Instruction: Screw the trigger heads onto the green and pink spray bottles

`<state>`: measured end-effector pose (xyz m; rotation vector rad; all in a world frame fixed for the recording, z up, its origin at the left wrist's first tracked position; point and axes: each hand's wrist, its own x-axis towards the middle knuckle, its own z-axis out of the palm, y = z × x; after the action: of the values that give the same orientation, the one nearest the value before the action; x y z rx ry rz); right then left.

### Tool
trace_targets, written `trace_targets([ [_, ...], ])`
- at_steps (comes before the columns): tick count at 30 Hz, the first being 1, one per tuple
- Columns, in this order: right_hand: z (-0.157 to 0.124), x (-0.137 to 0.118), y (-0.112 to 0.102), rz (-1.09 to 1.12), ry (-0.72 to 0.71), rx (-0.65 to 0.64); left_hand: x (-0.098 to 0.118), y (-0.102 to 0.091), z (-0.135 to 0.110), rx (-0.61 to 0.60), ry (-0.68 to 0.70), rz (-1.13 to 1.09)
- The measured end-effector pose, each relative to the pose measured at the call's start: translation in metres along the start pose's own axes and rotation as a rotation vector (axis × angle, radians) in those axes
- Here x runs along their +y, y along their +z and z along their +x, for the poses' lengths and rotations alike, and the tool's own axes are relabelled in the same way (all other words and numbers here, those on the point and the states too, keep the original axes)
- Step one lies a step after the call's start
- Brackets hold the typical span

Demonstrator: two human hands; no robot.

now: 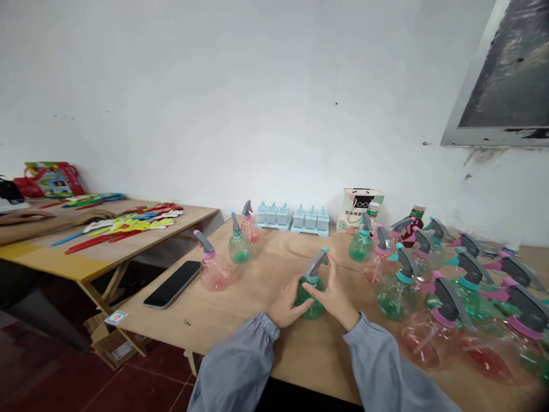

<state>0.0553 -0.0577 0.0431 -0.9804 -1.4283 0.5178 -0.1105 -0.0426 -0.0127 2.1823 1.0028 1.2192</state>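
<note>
A green spray bottle (311, 289) with a grey trigger head stands on the wooden table (266, 320) in front of me. My left hand (286, 309) wraps its left side and my right hand (332, 297) cups its right side, fingers reaching up to the neck. Both hands are closed round the bottle. Grey sleeves cover both my forearms.
Several pink and green spray bottles (446, 297) crowd the table's right side. Three more bottles (213, 269) stand to the left, beside a black phone (172, 284). Blue ice-lolly moulds (294, 217) and a carton (358, 209) line the wall. A second table (64, 257) on the left bears coloured plastic items.
</note>
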Motion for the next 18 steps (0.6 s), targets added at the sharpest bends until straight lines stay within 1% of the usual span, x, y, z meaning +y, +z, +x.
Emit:
trace_targets([
  [1,0.006,0.005,0.009,0.013,0.028,0.011,0.001,-0.001,-0.001,-0.038,0.018,0.006],
  [3,0.013,0.016,0.014,0.066,0.073,0.070,0.001,-0.003,-0.001,-0.065,0.013,0.036],
  [4,0.014,0.021,0.011,0.112,0.094,0.116,0.001,-0.004,-0.002,-0.036,0.003,0.052],
  [5,0.016,0.025,0.007,0.172,0.119,0.160,0.001,-0.005,-0.001,0.025,-0.002,0.067],
  [6,0.017,0.028,0.001,0.240,0.155,0.197,0.001,-0.008,-0.001,0.117,-0.001,0.083],
  [7,0.018,0.031,-0.006,0.314,0.202,0.228,0.000,-0.011,0.000,0.240,0.005,0.102],
  [9,0.022,0.036,-0.018,0.465,0.322,0.252,-0.001,-0.021,0.002,0.544,0.013,0.155],
  [11,0.026,0.037,-0.026,0.602,0.427,0.189,-0.004,-0.039,0.003,0.857,-0.007,0.228],
  [13,0.026,0.037,-0.028,0.700,0.465,0.105,-0.008,-0.063,-0.001,1.135,-0.067,0.309],
  [14,0.026,0.036,-0.027,0.727,0.468,0.083,-0.011,-0.077,-0.004,1.246,-0.105,0.344],
  [15,0.024,0.034,-0.026,0.743,0.468,0.084,-0.015,-0.092,-0.009,1.333,-0.140,0.369],
  [16,0.023,0.032,-0.025,0.754,0.466,0.099,-0.020,-0.107,-0.013,1.388,-0.172,0.383],
  [17,0.022,0.030,-0.025,0.760,0.460,0.116,-0.026,-0.121,-0.018,1.411,-0.206,0.391],
  [18,0.021,0.027,-0.026,0.760,0.450,0.106,-0.033,-0.133,-0.023,1.408,-0.245,0.398],
])
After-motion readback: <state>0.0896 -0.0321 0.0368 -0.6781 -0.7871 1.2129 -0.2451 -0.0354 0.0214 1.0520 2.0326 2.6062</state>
